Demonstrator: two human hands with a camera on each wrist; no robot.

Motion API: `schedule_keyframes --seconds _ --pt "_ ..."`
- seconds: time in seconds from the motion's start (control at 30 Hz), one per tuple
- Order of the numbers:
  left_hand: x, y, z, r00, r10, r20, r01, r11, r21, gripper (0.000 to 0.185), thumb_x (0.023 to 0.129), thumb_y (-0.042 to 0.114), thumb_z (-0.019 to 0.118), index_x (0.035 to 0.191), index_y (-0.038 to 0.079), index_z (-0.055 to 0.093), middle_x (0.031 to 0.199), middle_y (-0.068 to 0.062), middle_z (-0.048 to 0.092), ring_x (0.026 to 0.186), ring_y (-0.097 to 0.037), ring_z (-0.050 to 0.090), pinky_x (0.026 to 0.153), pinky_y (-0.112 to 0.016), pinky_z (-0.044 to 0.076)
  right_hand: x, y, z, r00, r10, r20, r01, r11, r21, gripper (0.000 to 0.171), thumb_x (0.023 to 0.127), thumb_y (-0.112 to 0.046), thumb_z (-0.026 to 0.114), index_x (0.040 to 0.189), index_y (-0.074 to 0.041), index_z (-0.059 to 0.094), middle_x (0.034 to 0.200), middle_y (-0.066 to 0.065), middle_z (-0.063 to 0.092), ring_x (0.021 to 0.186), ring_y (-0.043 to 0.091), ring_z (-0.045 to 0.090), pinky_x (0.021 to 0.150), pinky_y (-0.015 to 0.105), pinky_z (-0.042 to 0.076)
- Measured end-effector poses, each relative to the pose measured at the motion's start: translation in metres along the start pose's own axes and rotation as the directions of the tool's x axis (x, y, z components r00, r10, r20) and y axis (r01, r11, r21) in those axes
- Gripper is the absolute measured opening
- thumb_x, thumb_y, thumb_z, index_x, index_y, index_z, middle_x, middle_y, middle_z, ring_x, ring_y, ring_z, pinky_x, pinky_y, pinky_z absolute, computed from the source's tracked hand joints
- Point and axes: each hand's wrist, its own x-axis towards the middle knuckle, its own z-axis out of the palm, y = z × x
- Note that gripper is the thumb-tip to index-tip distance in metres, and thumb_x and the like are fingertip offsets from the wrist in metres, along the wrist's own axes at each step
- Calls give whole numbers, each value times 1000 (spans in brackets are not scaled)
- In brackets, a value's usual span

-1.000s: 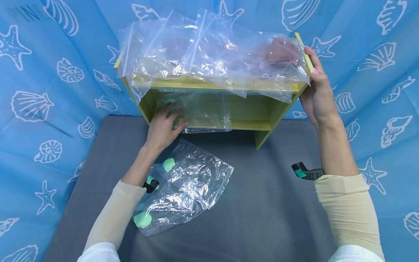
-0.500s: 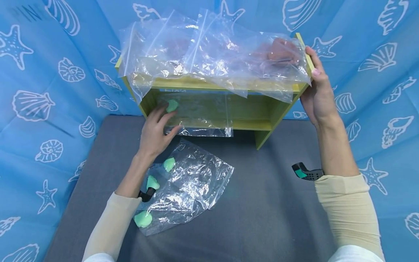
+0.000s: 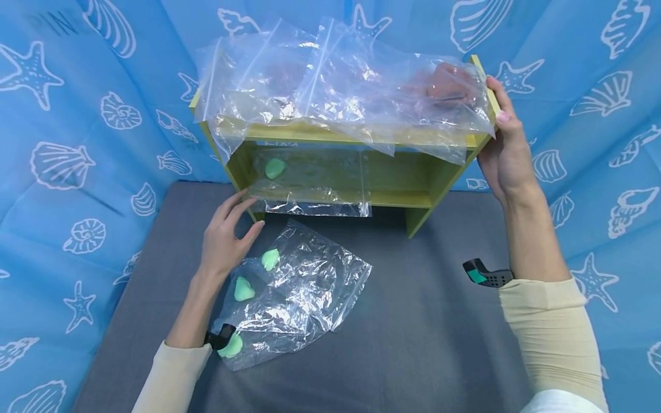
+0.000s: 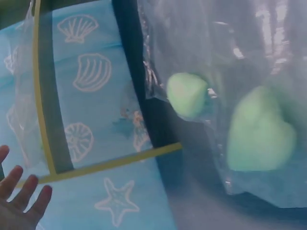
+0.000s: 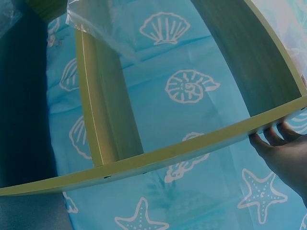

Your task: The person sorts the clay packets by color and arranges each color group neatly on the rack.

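My left hand (image 3: 223, 238) is just in front of the lower left of the yellow-green shelf unit (image 3: 434, 178), fingers spread and loosely bent, holding nothing. Its fingertips are close to the left edge of a clear zip bag (image 3: 320, 172) on the lower shelf; contact cannot be told. That bag contains a pale green lump (image 3: 275, 168). My right hand (image 3: 508, 152) rests its fingertips against the outer face of the right side panel (image 5: 201, 146). Fingers (image 4: 29, 191) of the left hand also show in the left wrist view, apart and empty.
Clear zip bags (image 3: 341, 74) with reddish contents lie along the unit's top, overhanging its front. More clear bags (image 3: 304, 298) with pale green lumps (image 3: 244, 289) lie on the grey table (image 3: 413, 321). A blue shell-patterned curtain (image 3: 67, 143) surrounds the back and sides.
My left hand has let go of the zip bag on the lower shelf and drawn back down and left, uncovering its green lump. The right hand stays against the side panel.
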Motion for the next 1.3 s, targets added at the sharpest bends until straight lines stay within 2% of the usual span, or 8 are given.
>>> schedule_keyframes --seconds 0.27,0.47,0.67,0.93,1.03,1.2,1.27,1.3 --pt "-44 -12 -7 986 -149 76 155 985 -73 43 90 16 75 131 8 64 142 -13 52 128 -35 50 100 -51 43 -2 0 0 1000 0 -4 0 1000 -5 66 88 -27 52 151 -20 35 150 11 34 123 27 43 99 37 38" --pt "-73 -22 -10 949 -257 183 276 957 -84 40 92 22 74 129 7 66 138 -13 55 119 -34 56 86 -51 51 -3 0 -2 1000 1 -16 -1 1000 0 64 89 -26 51 151 -21 37 151 11 34 121 26 44 98 36 38" --pt "-99 -31 -13 860 -367 354 425 900 -99 47 93 32 71 133 6 63 144 -16 49 127 -39 50 92 -57 50 -5 0 -3 1000 4 -12 -4 1000 2 63 89 -26 50 151 -20 37 150 11 34 122 26 43 98 36 38" --pt "-125 -37 -14 782 -501 370 557 829 -56 50 94 31 71 135 5 60 139 -22 50 115 -42 57 88 -53 52 -4 3 -4 1000 6 -7 -6 1000 -5 64 90 -27 51 152 -21 35 151 11 33 124 26 42 99 36 37" --pt "-129 -38 -14 732 -549 404 607 794 -21 54 94 32 71 138 6 57 139 -24 48 114 -42 58 89 -51 51 -3 2 -4 1000 1 -8 -1 1000 -6 65 90 -27 51 152 -21 35 151 11 33 123 26 42 100 36 37" --pt "-132 -39 -13 619 -606 499 683 730 39 64 91 38 74 144 11 51 135 -25 48 99 -30 67 80 -45 53 -2 1 -3 1000 0 -10 0 1000 -3 65 89 -27 52 152 -21 35 151 12 34 123 27 43 100 36 38" --pt "-133 -40 -11 591 -612 526 701 712 41 67 89 38 75 145 12 51 136 -25 45 89 -23 69 78 -42 53 -1 1 -2 1000 1 -10 -1 1000 -5 66 89 -28 52 152 -21 35 151 11 34 124 27 43 100 37 37" --pt "-133 -40 -10 587 -610 532 702 711 42 67 89 38 75 145 11 51 138 -26 43 85 -20 69 78 -41 52 -1 1 -2 1000 2 -9 -2 1000 -5 66 89 -28 52 152 -22 35 151 11 34 124 27 42 100 37 37"
